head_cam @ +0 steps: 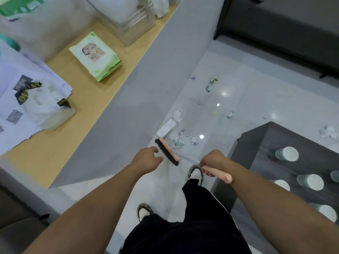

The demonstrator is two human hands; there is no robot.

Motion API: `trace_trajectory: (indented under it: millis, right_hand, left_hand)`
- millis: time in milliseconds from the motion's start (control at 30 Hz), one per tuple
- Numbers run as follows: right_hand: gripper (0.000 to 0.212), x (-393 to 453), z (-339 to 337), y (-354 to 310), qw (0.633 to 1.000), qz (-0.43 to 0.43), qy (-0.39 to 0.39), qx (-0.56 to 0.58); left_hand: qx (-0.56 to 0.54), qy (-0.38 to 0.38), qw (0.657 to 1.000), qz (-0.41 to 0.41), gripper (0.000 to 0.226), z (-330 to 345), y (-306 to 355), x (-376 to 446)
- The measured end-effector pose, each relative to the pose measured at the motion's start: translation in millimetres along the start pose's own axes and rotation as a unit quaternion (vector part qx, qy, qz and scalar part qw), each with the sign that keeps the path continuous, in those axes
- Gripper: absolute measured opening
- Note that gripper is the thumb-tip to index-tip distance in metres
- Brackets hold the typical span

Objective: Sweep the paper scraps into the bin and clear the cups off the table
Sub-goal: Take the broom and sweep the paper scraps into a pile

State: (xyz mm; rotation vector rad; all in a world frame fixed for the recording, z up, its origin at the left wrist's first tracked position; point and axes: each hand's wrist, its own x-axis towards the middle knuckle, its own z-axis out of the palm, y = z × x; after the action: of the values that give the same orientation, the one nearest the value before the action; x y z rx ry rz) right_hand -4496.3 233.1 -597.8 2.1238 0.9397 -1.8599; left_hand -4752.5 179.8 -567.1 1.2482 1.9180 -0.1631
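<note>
Crumpled paper scraps (183,140) lie scattered over the glossy white floor tiles, with more farther off (213,79) and one by the table's far corner (328,132). My right hand (211,162) grips the pink handle (220,175) of a broom. Its pink brush head with black bristles (167,152) sits on the floor just short of the nearest scraps. My left hand (148,159) hovers with relaxed fingers right beside the brush head and holds nothing. Several pale green cups (287,153) stand on the dark table (275,136) at the right. No bin is in view.
A white flat piece (166,128) lies on the floor beyond the brush. A wooden ledge (77,107) on the left carries a wipes pack (95,55), a glass container (132,21) and papers (22,99). A dark sofa (284,30) fills the top right. My shoes (196,174) stand beside the table.
</note>
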Motion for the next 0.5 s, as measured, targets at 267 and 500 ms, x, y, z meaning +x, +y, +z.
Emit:
trace_trajectory:
  millis: [267,500]
  right_hand:
    - [0.019,12.6,-122.4,-36.2,0.996,-0.007,0.084,-0.008]
    - [0.017,10.8,-140.6,-58.1,0.989,-0.037,0.142,-0.02]
  left_hand:
    - [0.039,-0.03,0.998,0.039,0.051,-11.9,84.7,50.6]
    - [0.077,-0.046,0.993,0.071,0.051,-36.5,106.4,90.7]
